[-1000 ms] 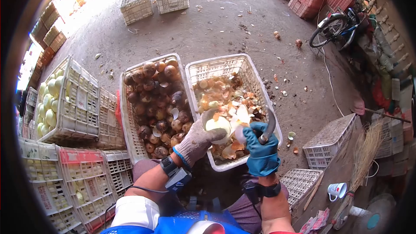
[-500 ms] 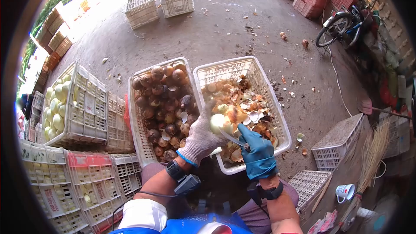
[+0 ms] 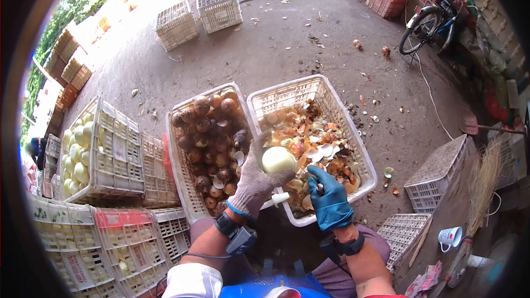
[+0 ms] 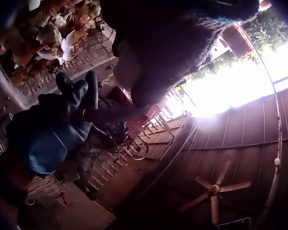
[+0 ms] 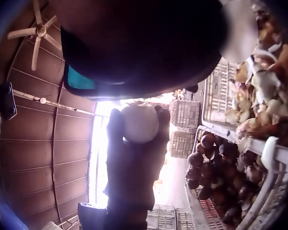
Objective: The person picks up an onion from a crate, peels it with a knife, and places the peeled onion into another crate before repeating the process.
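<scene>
My left hand (image 3: pixel 258 172), in a knitted glove, grips a pale, peeled onion (image 3: pixel 279 160) between thumb and fingers. It is held over the inner rims of two crates. To its right, my right hand (image 3: pixel 329 194), in a blue rubber glove, stands a little apart from the onion. Its fingers curl round a knife, whose dark blade (image 4: pixel 116 114) shows in the left wrist view. Below the hands, a white crate (image 3: pixel 361 140) holds loose onion skins (image 3: pixel 323 146). Left of it, another crate (image 3: pixel 175 152) is full of unpeeled brown onions (image 3: pixel 207 132).
At the left, stacked crates (image 3: pixel 118 149) hold peeled onions (image 3: pixel 79 152). A white piece (image 3: pixel 280 197) sits at the skin crate's near rim. On the right are upturned crates (image 3: pixel 439 174), a mug (image 3: pixel 450 237) and a broom (image 3: pixel 486 187). A bicycle (image 3: pixel 428 27) stands farther back.
The blade was raised, then reached to the onion; now the right hand has drawn back from it. Loose skin that trailed beside the onion is gone, and its surface shows bare.
</scene>
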`<action>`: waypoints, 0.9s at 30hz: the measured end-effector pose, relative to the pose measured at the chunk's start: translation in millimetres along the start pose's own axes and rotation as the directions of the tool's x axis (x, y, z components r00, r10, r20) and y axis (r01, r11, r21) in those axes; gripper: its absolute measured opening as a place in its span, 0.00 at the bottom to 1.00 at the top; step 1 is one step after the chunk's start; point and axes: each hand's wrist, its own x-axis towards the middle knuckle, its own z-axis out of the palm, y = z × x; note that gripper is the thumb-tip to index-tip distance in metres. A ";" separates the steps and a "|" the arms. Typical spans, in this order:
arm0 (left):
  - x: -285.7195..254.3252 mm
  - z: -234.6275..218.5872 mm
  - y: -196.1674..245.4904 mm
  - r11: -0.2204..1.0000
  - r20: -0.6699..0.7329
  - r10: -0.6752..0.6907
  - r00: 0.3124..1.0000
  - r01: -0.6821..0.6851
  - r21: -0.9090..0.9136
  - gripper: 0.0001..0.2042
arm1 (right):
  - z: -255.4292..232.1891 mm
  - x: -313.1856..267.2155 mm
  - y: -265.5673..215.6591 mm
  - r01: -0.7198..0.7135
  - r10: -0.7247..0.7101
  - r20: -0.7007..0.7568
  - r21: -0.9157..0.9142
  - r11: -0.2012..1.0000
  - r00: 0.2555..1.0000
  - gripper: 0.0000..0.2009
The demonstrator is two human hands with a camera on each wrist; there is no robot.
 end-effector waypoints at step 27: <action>-3.5 13.2 13.8 0.994 -0.068 0.100 0.993 -0.097 0.046 0.48 | 2.8 20.7 -6.7 -0.508 0.408 0.303 0.498 0.703 0.861 0.18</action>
